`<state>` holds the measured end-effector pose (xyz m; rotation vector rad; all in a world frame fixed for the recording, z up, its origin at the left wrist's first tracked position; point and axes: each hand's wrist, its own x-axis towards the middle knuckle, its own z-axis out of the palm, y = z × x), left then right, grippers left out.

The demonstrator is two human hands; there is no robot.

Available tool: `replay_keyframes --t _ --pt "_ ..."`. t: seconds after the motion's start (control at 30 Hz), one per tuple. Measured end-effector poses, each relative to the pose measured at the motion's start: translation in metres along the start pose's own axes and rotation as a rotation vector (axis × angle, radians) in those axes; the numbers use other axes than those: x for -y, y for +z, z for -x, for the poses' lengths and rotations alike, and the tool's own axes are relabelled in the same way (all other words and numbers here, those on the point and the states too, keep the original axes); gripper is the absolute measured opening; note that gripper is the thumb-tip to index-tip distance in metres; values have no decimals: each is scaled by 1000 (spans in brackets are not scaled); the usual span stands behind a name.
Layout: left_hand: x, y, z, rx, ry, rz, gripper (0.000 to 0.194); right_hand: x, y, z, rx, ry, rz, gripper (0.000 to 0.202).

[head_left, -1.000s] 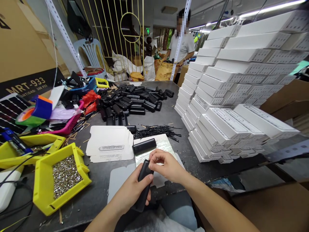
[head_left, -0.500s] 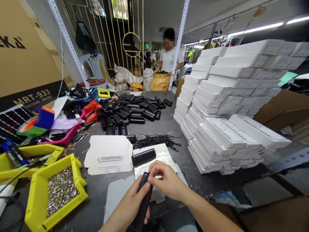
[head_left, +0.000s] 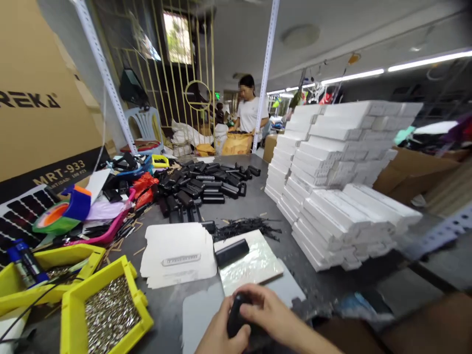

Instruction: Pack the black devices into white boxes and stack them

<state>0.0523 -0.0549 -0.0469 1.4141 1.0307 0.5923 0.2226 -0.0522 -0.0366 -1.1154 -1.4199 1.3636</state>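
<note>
A black elongated plastic case (head_left: 235,314) is held between both hands at the bottom of the head view, its rounded end tilted up. My left hand (head_left: 220,330) wraps its near left side, with the thumb on the case. Around the upper right side curl the fingers of my right hand (head_left: 271,310), thumb pressed against it. The lower part of the case is hidden by the hands. Just beyond lies a shiny wrapped pad (head_left: 260,273) bearing a similar black case (head_left: 231,252). To its left is a flattened white carton (head_left: 165,280) with a printed drawing.
A yellow bin (head_left: 70,314) of small metal parts stands at left. Thin black strips (head_left: 250,227) and a heap of black cases (head_left: 210,184) lie farther back. White boxes (head_left: 332,216) are stacked high at right. Another person (head_left: 250,113) stands behind a sack (head_left: 237,144).
Both hands and the case have shifted down and right in view, and the case is now turned end-up. My right hand has gone from a pinch at its tip to gripping its side.
</note>
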Motion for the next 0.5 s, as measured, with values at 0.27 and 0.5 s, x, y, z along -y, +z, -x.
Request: replay_keyframes --t 0.27,0.5 --pt "8 -62 31 236 58 63 39 -13 -108 53 -740 -265 727 28" --pt "9 -109 72 207 83 -11 31 -2 -87 65 -757 -331 947 20"
